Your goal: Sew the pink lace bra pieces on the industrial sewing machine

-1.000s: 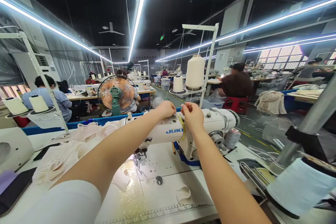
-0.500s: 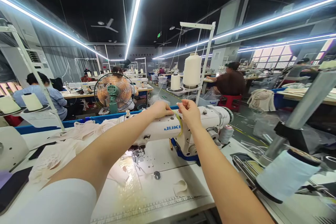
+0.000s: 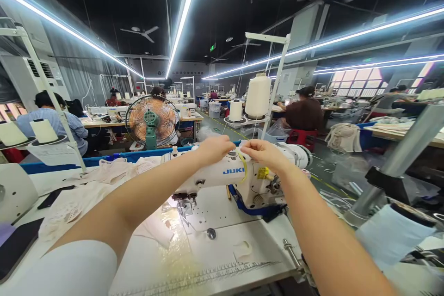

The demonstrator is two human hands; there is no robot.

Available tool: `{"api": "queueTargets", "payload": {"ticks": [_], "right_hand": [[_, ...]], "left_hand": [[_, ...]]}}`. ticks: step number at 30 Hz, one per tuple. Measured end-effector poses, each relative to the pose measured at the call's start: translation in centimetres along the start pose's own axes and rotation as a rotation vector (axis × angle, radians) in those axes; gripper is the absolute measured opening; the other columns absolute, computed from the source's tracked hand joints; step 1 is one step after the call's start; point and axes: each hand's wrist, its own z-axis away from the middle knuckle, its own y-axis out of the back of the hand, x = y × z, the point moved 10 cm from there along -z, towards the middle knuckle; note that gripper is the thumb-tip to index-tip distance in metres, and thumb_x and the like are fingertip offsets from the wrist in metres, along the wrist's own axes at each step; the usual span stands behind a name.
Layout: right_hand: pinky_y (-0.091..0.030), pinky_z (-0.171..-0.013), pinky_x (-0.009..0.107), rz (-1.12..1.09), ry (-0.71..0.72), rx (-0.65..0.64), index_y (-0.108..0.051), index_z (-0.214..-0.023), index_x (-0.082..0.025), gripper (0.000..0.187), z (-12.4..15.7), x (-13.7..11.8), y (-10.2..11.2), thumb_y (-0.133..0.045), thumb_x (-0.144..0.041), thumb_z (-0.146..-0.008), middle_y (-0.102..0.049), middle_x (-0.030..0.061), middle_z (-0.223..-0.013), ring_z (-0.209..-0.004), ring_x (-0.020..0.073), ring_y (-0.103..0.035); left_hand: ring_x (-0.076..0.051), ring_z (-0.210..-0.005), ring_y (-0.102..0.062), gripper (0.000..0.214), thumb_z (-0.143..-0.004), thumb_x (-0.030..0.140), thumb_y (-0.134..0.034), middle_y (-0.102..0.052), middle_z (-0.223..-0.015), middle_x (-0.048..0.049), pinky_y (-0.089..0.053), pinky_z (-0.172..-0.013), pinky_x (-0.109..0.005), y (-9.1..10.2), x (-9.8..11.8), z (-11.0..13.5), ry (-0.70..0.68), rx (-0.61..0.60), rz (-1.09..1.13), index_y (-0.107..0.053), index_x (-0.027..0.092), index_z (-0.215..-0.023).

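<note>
A white JUKI sewing machine (image 3: 222,173) stands on the white work table (image 3: 222,259) in front of me. Both my hands rest on top of its arm. My left hand (image 3: 214,149) is closed in a pinch just left of a small guide on the machine top. My right hand (image 3: 265,153) is pinched too, a little to the right, and seems to hold a thin pale thread that runs up to the large white cone (image 3: 257,96) on the thread stand (image 3: 274,83). The thread itself is barely visible.
Cream lace fabric (image 3: 86,194) lies heaped on the left of the table. A green fan (image 3: 152,121) stands behind the machine. A white spool (image 3: 391,236) sits at the near right. Other people sit sewing at tables left and right.
My right hand has dropped slightly and shifted right along the machine top; my left hand stays near the guide. The camera has swung a little, so the machine's handwheel end now shows less.
</note>
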Motion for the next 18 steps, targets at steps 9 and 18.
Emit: {"api": "queueTargets", "payload": {"ticks": [9,18], "right_hand": [[-0.038,-0.053,0.022,0.587,-0.137,-0.047,-0.055,-0.068,-0.015,0.026,-1.8,1.6,0.0,-0.059,-0.036,-0.082,-0.05,-0.0051,-0.06,-0.053,0.0075,-0.046],[-0.051,-0.076,0.032,1.04,-0.239,-0.254,-0.061,-0.095,-0.016,0.02,-7.2,-0.1,-3.3,-0.054,-0.033,-0.089,-0.062,0.0038,-0.098,-0.084,0.0136,-0.06]], "left_hand": [[-0.019,-0.08,-0.059,0.026,-0.083,0.013,-0.046,-0.056,-0.094,-0.0073,-0.038,-0.058,-0.024,-2.9,-0.8,0.2,-0.074,-0.12,-0.1,-0.063,0.019,-0.102],[-0.019,-0.081,-0.061,0.027,-0.086,0.016,-0.043,-0.059,-0.097,-0.007,-0.045,-0.067,-0.026,-3.3,-1.5,0.0,-0.016,-0.109,0.042,-0.066,0.021,-0.101]]}}
